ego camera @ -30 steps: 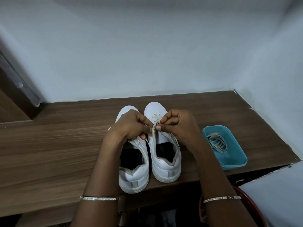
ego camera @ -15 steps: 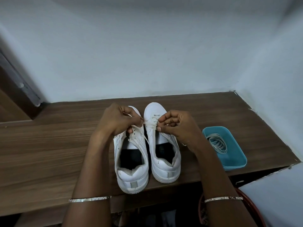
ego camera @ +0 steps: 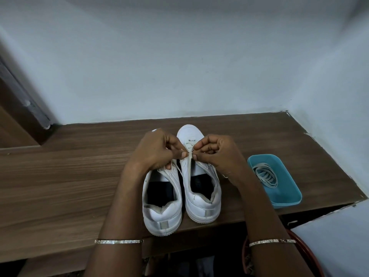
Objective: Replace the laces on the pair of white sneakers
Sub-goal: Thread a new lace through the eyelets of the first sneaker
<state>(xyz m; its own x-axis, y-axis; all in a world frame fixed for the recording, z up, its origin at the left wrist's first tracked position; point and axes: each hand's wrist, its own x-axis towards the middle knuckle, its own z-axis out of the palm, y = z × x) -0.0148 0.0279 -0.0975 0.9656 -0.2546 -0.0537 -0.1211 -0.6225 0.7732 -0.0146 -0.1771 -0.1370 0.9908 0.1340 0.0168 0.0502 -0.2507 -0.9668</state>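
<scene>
Two white sneakers stand side by side on the wooden shelf, heels toward me. My left hand hovers over the left sneaker and pinches the lace of the right sneaker. My right hand pinches the same lace from the other side, just above the right sneaker's eyelets. The fingertips of both hands nearly meet. The left sneaker's toe is hidden under my left hand.
A teal plastic tray holding a coiled pale lace sits to the right of the sneakers. White walls close the shelf at the back and right. A red rim shows below the shelf's front edge.
My left hand moved right, back toward the right sneaker's lace, and now meets my right hand there. The sneakers and tray stayed put.
</scene>
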